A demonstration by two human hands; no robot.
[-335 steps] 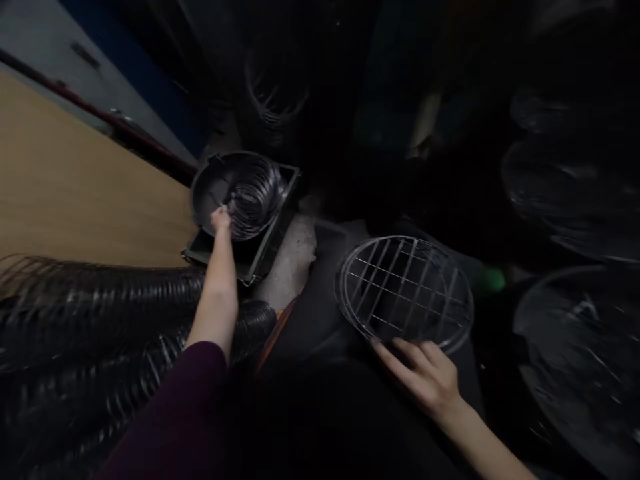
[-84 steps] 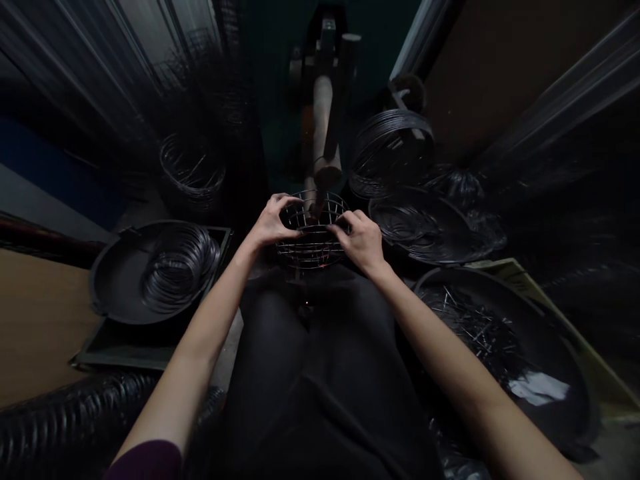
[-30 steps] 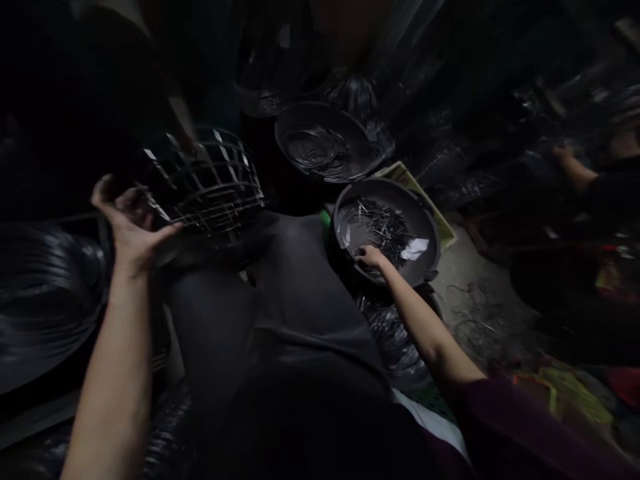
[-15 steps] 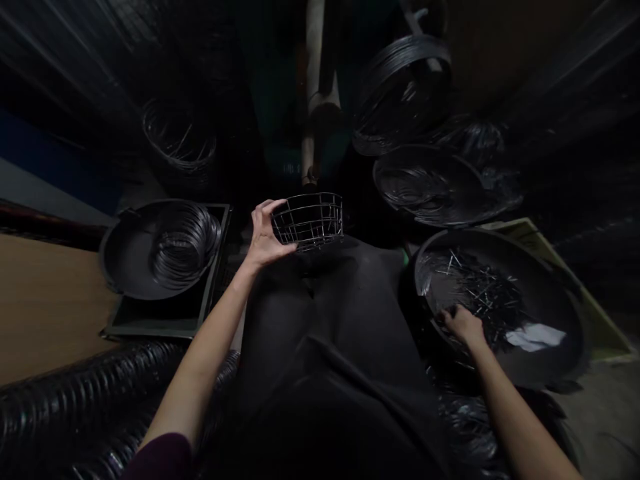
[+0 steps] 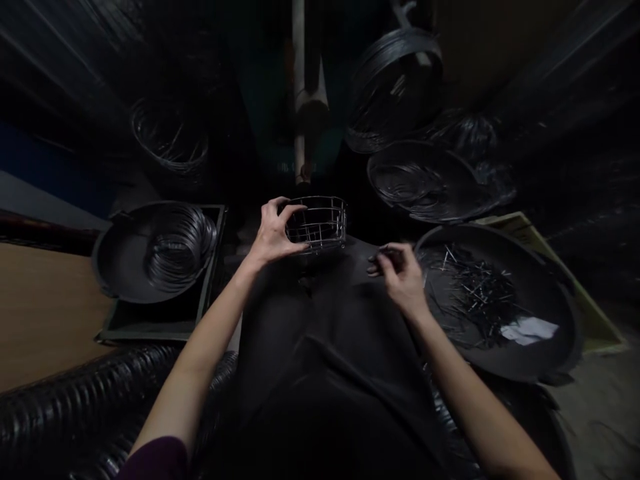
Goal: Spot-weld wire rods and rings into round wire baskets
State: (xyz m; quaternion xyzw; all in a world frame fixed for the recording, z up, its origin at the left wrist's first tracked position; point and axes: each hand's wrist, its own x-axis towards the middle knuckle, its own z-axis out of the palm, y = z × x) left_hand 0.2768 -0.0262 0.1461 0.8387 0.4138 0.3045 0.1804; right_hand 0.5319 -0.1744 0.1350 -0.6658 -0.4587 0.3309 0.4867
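My left hand (image 5: pixel 275 232) grips the left side of a small wire basket (image 5: pixel 325 230), thumb below and fingers on the upper rim. The basket is held in front of the machine's vertical rod (image 5: pixel 303 100), above the dark cloth (image 5: pixel 325 320) over my lap. To its right, apart from it, my right hand (image 5: pixel 403 277) is in the air with darkened fingertips drawn together. Anything in that pinch is too small and dark to make out. Beside it stands a large round pan (image 5: pixel 545 287) with a heap of short wire pieces (image 5: pixel 483 290) and a crumpled white scrap (image 5: pixel 529 330).
Left of me, a pan (image 5: pixel 120 260) with a coil of wire rings (image 5: pixel 183 247) rests on a crate (image 5: pixel 150 327). Stacked rings (image 5: pixel 90 393) lie at the lower left. Another pan (image 5: pixel 425 180) of wire rings and a large wire coil (image 5: pixel 393 87) are at the back right.
My right hand has come out of the pan of wire pieces, moving left and up toward the basket. The basket stays in my left hand, turned slightly. The view has shifted a little.
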